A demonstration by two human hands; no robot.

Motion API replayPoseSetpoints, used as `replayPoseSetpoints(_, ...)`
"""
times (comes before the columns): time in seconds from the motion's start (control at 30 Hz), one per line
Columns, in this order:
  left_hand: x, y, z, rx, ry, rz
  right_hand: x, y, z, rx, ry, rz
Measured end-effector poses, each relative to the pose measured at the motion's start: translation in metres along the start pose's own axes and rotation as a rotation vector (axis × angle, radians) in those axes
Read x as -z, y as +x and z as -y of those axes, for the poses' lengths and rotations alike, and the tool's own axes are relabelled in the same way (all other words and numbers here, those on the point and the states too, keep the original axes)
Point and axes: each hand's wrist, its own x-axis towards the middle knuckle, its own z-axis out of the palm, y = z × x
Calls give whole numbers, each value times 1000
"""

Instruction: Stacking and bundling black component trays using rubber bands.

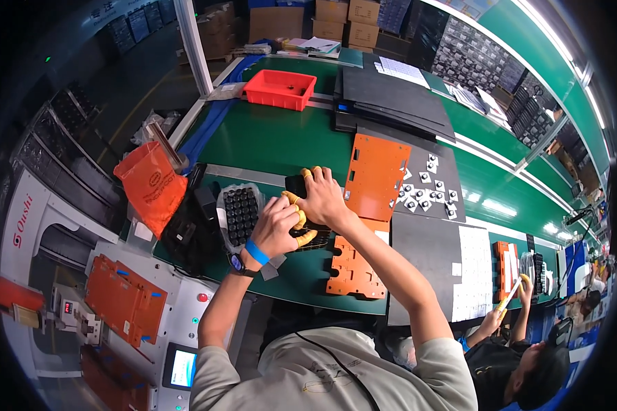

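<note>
My left hand (277, 222), with a blue band and a watch at the wrist, is bent with its fingers drawn in. Yellow covers sit on the fingertips of both hands. My right hand (324, 198) is beside it, fingers curled over a dark piece (295, 185) whose kind I cannot make out. Just left of my hands lies a tray of round black parts (240, 214) in clear plastic. A dark grid-like thing (315, 238) shows partly beneath my hands. To the right, an orange plate (377, 179) lies beyond an orange cut-out fixture (354, 270).
Small white square pieces with black centres (425, 195) lie on a dark mat at right. A red bin (280, 89) and stacked black sheets (394, 96) stand far back. An orange bag (151, 185) hangs at left above a machine. A co-worker (521, 363) works at right.
</note>
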Motion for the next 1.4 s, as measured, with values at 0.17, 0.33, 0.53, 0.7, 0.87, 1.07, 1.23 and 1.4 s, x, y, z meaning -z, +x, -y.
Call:
replayPoseSetpoints(0.17, 10, -28, -24, 12, 195, -95, 6, 0, 0, -19, -33, 46)
replayPoseSetpoints(0.33, -22, -87, -35, 256, 123, -69, 8, 0, 2, -42, -18, 73)
replayPoseSetpoints(0.53, -39, -97, -43, 293, 144, -163, 8, 2, 4, -39, -27, 89)
replayPoseSetpoints(0.7, -50, -85, -50, 339, 201, -113, 8, 2, 2, -42, -29, 95)
replayPoseSetpoints(0.87, -54, -104, -61, 361, 203, -108, 9, 3, 3, -60, -59, 143)
replayPoseSetpoints(1.07, -49, -109, -57, 456, 29, -374, -2, -1, -13, -28, 183, -30)
replayPoseSetpoints(1.23, -69, -77, 3, 592, -540, -431, -12, -19, -33, -350, 897, -130)
replayPoseSetpoints(1.4, -115, -83, 46, 807, -951, -434, -30, -65, -15, -765, 1631, 63)
